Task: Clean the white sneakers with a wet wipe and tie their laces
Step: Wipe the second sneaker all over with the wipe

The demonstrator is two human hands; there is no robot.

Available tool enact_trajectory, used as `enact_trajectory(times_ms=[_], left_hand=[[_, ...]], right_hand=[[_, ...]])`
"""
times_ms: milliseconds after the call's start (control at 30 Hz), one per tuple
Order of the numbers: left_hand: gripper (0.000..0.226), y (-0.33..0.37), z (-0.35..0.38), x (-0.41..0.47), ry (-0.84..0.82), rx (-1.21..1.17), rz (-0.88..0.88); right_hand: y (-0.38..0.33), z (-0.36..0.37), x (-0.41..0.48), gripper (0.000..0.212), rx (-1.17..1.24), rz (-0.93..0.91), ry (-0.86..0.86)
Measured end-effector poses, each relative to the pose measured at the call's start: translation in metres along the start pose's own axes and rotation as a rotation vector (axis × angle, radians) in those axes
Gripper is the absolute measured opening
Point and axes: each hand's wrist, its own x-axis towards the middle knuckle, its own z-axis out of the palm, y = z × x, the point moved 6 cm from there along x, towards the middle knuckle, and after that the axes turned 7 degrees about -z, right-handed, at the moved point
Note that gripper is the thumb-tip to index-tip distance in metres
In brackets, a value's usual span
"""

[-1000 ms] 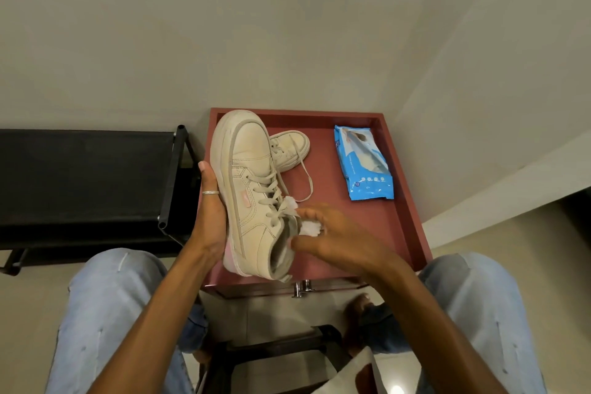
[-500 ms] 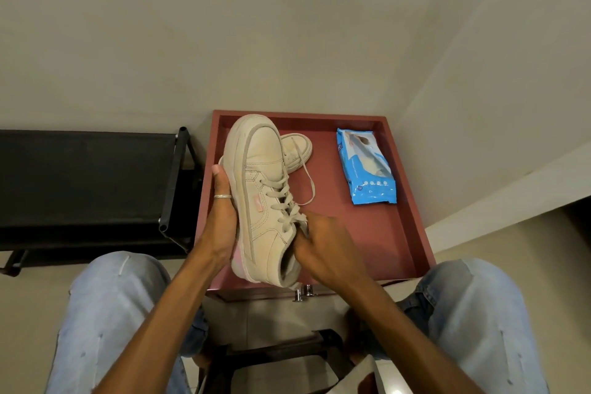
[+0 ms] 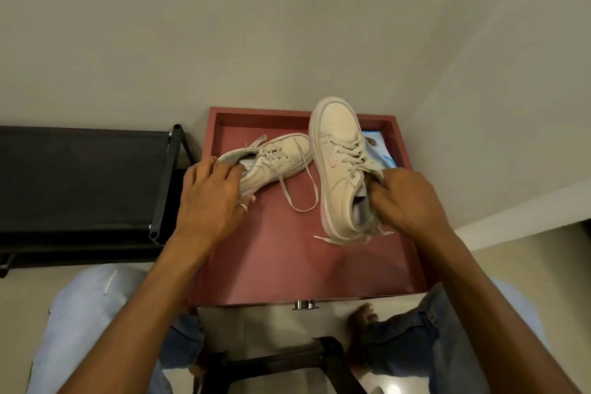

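Two white sneakers are over a red tray (image 3: 271,265). My right hand (image 3: 406,201) grips the first sneaker (image 3: 339,163) at its tongue and collar, holding it over the tray's right side with the toe pointing away. Its lace ends hang loose near the heel. The second sneaker (image 3: 278,160) lies on its side at the tray's back left, its untied laces (image 3: 300,198) spread on the tray. My left hand (image 3: 211,198) holds its heel, fingers over the collar and thumb against the side. No wet wipe shows; my right hand may hide it.
A blue wipe pack (image 3: 380,152) lies at the tray's back right, mostly behind the held sneaker. A black rack (image 3: 83,179) stands left of the tray. Walls close in behind and on the right. My knees in jeans and a dark stool (image 3: 275,361) are below.
My left hand let go of the first sneaker and moved to the second sneaker's heel. My right hand took the first sneaker and carried it to the right, in front of the wipe pack.
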Motion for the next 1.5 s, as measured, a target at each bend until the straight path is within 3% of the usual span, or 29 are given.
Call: enact_trajectory(times_ms=[133, 233, 367, 500, 600, 1000, 1067, 1200, 1300, 1400, 1500], left_hand=[[0.046, 0.001, 0.016, 0.014, -0.088, 0.160, -0.016], [0.030, 0.002, 0.014, 0.017, -0.089, 0.079, -0.091], [0.018, 0.002, -0.003, 0.010, 0.109, -0.121, -0.122], [0.028, -0.010, -0.039, -0.009, 0.345, -0.251, -0.222], [0.033, -0.018, -0.055, -0.026, 0.415, -0.368, -0.285], [0.025, -0.018, -0.050, -0.041, 0.341, -0.474, -0.216], [0.025, -0.015, -0.050, -0.042, 0.344, -0.464, -0.189], [0.028, -0.012, -0.053, -0.046, 0.373, -0.451, -0.143], [0.029, -0.008, -0.063, -0.048, 0.413, -0.463, -0.081], [0.029, -0.003, -0.077, -0.051, 0.456, -0.483, 0.021], [0.028, 0.003, -0.089, -0.059, 0.482, -0.483, 0.114]], right_hand=[[0.007, 0.026, 0.010, 0.033, 0.016, 0.056, -0.118], [0.007, 0.035, 0.020, 0.028, 0.025, 0.094, -0.165], [0.007, 0.035, 0.031, 0.025, 0.058, 0.150, -0.154], [0.006, 0.031, 0.038, 0.033, 0.042, 0.150, -0.128], [0.001, 0.036, 0.045, 0.034, 0.040, 0.145, -0.163], [0.004, 0.076, 0.069, 0.034, -0.009, 0.164, -0.433], [0.007, 0.073, 0.068, 0.037, -0.035, 0.187, -0.387], [-0.008, 0.042, 0.056, 0.046, -0.134, 0.139, -0.070], [-0.033, 0.037, 0.042, 0.038, 0.187, 0.019, -0.060], [-0.060, 0.037, 0.028, 0.060, 0.561, -0.037, -0.207], [-0.079, 0.044, 0.016, 0.085, 0.789, -0.057, -0.381]])
